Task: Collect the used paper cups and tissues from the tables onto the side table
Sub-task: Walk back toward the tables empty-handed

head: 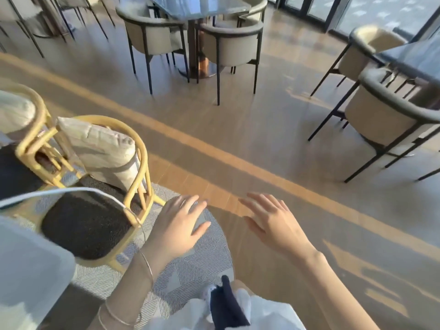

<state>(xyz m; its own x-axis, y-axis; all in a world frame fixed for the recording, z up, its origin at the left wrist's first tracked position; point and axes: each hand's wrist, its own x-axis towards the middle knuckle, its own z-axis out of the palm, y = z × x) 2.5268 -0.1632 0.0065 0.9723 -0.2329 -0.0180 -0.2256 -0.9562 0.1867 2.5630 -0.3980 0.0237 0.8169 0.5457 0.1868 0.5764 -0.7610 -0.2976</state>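
left hand (pixel 177 225) open, empty | right hand (pixel 271 221) open, empty | no cups/tissues visible; table (pixel 202 5) at 12 o'clock | judged light, crushable: grip cup sides

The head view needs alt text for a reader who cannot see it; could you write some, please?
Two empty, open hands, left hand and right hand, reach forward over a wooden floor. A yellow rattan chair stands on a patterned rug at left; grey armchairs surround dark tables beyond.
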